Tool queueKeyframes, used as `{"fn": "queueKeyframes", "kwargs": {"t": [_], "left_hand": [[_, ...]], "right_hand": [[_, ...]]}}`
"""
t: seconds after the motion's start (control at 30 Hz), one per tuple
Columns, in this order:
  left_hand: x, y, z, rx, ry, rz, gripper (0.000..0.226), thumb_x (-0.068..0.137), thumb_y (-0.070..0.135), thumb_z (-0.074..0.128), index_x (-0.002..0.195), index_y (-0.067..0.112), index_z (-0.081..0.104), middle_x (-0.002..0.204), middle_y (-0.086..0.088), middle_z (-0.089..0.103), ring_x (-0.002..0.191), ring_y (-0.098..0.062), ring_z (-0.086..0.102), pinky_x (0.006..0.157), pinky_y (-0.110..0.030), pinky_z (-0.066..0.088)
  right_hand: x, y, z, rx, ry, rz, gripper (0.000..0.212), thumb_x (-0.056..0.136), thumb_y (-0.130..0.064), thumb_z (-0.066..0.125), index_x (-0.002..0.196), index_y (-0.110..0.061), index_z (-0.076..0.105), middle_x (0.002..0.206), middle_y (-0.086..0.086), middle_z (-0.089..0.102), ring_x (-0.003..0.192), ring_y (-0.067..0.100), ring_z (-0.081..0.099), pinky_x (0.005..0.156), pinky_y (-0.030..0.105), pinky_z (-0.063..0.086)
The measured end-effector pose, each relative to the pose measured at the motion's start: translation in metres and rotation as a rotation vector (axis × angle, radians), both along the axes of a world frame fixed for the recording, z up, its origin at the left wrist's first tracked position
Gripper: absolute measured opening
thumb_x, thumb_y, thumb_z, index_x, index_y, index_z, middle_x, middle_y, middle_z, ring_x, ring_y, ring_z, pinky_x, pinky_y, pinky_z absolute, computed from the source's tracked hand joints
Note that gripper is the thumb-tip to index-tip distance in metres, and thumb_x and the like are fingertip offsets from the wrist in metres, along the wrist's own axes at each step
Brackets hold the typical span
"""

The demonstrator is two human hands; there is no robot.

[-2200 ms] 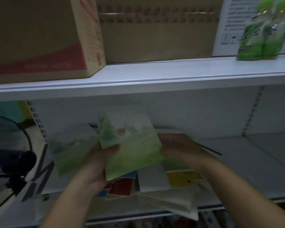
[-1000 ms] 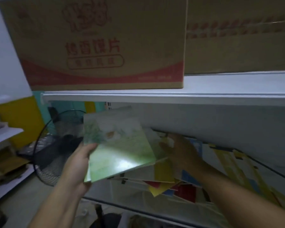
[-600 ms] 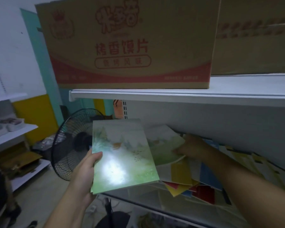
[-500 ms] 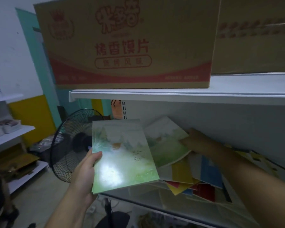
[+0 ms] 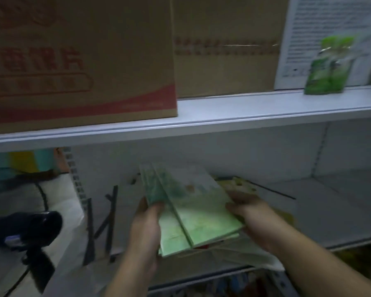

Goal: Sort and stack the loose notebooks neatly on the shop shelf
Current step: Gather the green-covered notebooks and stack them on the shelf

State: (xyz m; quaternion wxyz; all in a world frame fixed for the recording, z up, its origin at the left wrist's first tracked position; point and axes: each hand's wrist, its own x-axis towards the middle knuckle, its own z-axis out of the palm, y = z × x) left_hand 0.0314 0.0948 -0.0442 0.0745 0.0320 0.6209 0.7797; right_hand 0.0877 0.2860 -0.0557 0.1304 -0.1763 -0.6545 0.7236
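I hold a small stack of green landscape-cover notebooks (image 5: 193, 209) over the middle shelf (image 5: 330, 202). My left hand (image 5: 147, 221) grips the stack's left edge, thumb on top of the covers. My right hand (image 5: 248, 213) holds its right edge, fingers curled round it. The top notebook lies slightly offset to the right of the one beneath. Under the stack lie more loose notebooks (image 5: 242, 185) with yellow and red covers, mostly hidden by the stack and my hands. The frame is blurred.
Cardboard boxes (image 5: 79, 61) stand on the upper shelf (image 5: 234, 112), with a green packet (image 5: 328, 67) at its right. A black fan (image 5: 28, 230) stands at the lower left beside the shelving. The right part of the middle shelf is bare white metal.
My right hand has brought the second green notebook onto the one in my left hand; both hands now hold the stack. My view has swung right, back to the shelf.
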Motion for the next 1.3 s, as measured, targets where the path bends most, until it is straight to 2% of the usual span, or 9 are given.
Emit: {"fn": "queueKeyframes", "kwargs": {"t": [0.07,0.17,0.3,0.5,0.63,0.7,0.83,1.0,1.3], "left_hand": [[0.012,0.038,-0.005,0.004,-0.046,-0.124,0.017,0.096,0.01,0.043,0.093,0.01,0.061,0.064,-0.005,0.065,0.037,-0.004,0.058,0.03,-0.013,0.039],[0.032,0.1,-0.015,0.015,-0.115,-0.262,0.026,0.099,0.022,0.041,0.111,0.01,0.06,0.084,-0.01,0.068,0.055,-0.02,0.067,0.037,-0.021,0.046],[0.073,0.182,-0.017,0.007,-0.127,-0.383,0.026,0.098,0.034,0.045,0.104,0.013,0.059,0.082,0.001,0.064,0.07,-0.016,0.061,0.05,-0.024,0.049],[0.143,0.312,-0.035,0.025,-0.261,-0.651,0.027,0.09,0.016,0.053,0.106,-0.002,0.064,0.081,-0.022,0.07,0.066,-0.034,0.066,0.063,-0.037,0.05],[0.2,0.401,-0.051,0.085,-0.369,-0.829,0.021,0.091,0.017,0.051,0.105,0.008,0.063,0.086,-0.018,0.073,0.071,-0.033,0.07,0.068,-0.041,0.052],[0.225,0.439,-0.054,0.092,-0.442,-0.929,0.026,0.092,0.016,0.048,0.114,0.01,0.059,0.098,-0.02,0.072,0.082,-0.037,0.07,0.07,-0.046,0.054],[0.265,0.508,-0.051,0.039,-0.531,-1.084,0.031,0.089,0.014,0.046,0.117,0.005,0.057,0.09,-0.021,0.073,0.08,-0.038,0.068,0.067,-0.043,0.054],[0.302,0.598,-0.068,0.053,-0.45,-1.119,0.03,0.091,0.016,0.053,0.12,0.011,0.057,0.099,-0.019,0.072,0.08,-0.036,0.071,0.066,-0.043,0.056],[0.326,0.79,-0.095,0.058,-0.528,-1.228,0.029,0.092,0.016,0.052,0.119,0.009,0.058,0.099,-0.02,0.072,0.084,-0.036,0.07,0.069,-0.043,0.057]], "right_hand": [[0.021,0.019,-0.01,-0.012,-0.042,-0.06,0.021,0.092,0.001,0.051,0.107,-0.008,0.063,0.097,0.001,0.072,0.096,0.022,0.067,0.093,0.037,0.051],[0.057,0.063,-0.022,0.014,-0.065,-0.154,0.023,0.096,-0.005,0.048,0.116,-0.006,0.059,0.108,0.002,0.069,0.103,0.021,0.065,0.101,0.039,0.046],[0.114,0.125,-0.029,0.026,-0.057,-0.29,0.024,0.097,-0.007,0.046,0.115,-0.013,0.061,0.108,-0.002,0.07,0.099,0.017,0.067,0.092,0.035,0.051],[0.226,0.235,-0.023,-0.016,-0.082,-0.399,0.023,0.094,-0.02,0.056,0.115,-0.012,0.05,0.109,0.008,0.065,0.097,0.022,0.065,0.082,0.035,0.053],[0.297,0.315,-0.02,-0.049,-0.108,-0.503,0.018,0.094,-0.006,0.051,0.109,-0.007,0.061,0.089,0.01,0.073,0.071,0.023,0.07,0.059,0.029,0.055],[0.327,0.348,-0.024,-0.015,-0.143,-0.557,0.024,0.093,-0.001,0.049,0.112,-0.008,0.061,0.095,0.012,0.072,0.078,0.027,0.07,0.063,0.032,0.055],[0.371,0.399,-0.033,0.032,-0.142,-0.66,0.033,0.093,0.001,0.045,0.117,-0.015,0.061,0.103,0.009,0.071,0.089,0.03,0.069,0.075,0.038,0.055],[0.402,0.462,-0.044,0.066,-0.134,-0.742,0.036,0.095,-0.001,0.039,0.114,-0.023,0.06,0.094,-0.001,0.069,0.074,0.016,0.065,0.057,0.021,0.049],[0.434,0.64,-0.056,0.055,-0.21,-0.794,0.032,0.098,-0.004,0.039,0.105,-0.027,0.059,0.1,0.001,0.07,0.077,0.018,0.067,0.055,0.02,0.052]]}}
